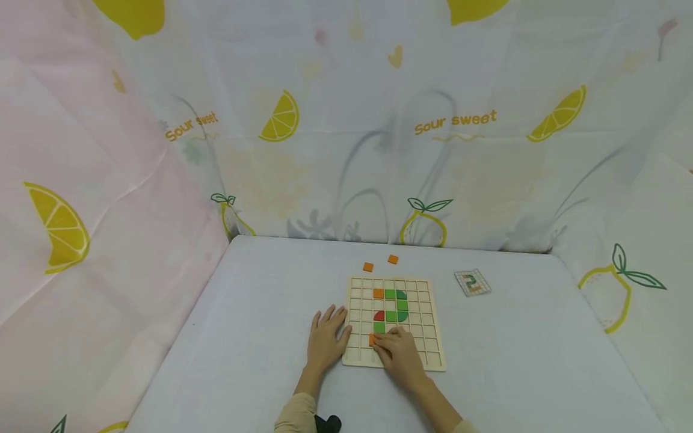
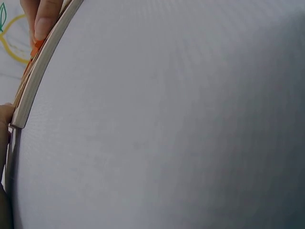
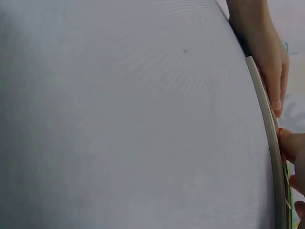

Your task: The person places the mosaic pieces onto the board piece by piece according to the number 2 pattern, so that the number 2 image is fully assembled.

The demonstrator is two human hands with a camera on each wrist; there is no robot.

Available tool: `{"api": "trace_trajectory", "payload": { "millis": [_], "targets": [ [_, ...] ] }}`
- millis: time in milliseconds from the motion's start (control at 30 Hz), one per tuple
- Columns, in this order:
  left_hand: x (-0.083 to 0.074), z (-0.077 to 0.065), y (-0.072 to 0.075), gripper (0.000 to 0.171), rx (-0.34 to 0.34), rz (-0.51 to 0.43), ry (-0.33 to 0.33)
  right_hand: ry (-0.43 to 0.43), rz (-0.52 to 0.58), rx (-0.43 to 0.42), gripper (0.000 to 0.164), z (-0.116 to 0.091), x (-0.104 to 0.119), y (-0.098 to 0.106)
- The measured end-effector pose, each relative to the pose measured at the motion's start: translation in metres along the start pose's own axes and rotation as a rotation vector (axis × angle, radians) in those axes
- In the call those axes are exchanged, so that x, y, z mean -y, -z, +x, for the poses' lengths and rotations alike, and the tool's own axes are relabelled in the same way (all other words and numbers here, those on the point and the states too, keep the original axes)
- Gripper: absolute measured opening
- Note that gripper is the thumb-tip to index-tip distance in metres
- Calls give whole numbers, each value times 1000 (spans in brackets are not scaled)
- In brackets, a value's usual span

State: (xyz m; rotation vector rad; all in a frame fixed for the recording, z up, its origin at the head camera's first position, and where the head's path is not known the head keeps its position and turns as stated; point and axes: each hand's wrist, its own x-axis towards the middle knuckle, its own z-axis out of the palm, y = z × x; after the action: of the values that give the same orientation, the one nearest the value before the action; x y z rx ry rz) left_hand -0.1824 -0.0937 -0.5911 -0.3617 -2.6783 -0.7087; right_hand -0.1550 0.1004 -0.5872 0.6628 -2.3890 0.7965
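Observation:
A wooden grid board (image 1: pixel 354 355) lies on the white table, holding green, red and orange tiles set in a hook-like pattern. My right hand (image 1: pixel 400 355) pinches an orange square tile (image 1: pixel 372 340) over a cell in the lower part of the board, just below a green tile (image 1: pixel 379 327). In the left wrist view the same orange tile (image 2: pixel 35 48) shows between the fingertips. With fingers extended, my left hand (image 1: pixel 326 340) rests at the board's left edge, its thumb touching the rim. Parts of the board's lower cells are hidden under the right hand.
Two loose orange tiles (image 1: pixel 368 267) lie behind the board. To its right is a small pattern card (image 1: pixel 473 282) with a similar coloured figure. A lemon-print cloth (image 1: pixel 346 156) stands behind the table. Something black (image 1: pixel 328 424) is by the left sleeve.

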Motion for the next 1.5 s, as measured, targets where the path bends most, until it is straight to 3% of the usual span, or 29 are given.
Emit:
{"api": "trace_trajectory", "payload": {
  "millis": [200,500,667,1033,1233,1500],
  "targets": [
    [3,1,0,40,-30,7,-25,14,-11,-74,19,7,1,-8],
    [1,0,-2,39,-56,-8,-36,1,-32,-88,11,3,2,-9],
    [0,0,-2,40,-36,-7,-19,-5,-21,-107,12,0,0,-5],
    [1,0,-3,39,-56,-3,-32,-22,-19,-66,9,-5,0,-7],
    [0,1,-2,40,-29,-5,-21,-35,-17,-42,17,-1,-4,-6],
    [1,0,-2,41,-13,-8,-8,32,21,101,25,4,-10,4]
  ]
}}
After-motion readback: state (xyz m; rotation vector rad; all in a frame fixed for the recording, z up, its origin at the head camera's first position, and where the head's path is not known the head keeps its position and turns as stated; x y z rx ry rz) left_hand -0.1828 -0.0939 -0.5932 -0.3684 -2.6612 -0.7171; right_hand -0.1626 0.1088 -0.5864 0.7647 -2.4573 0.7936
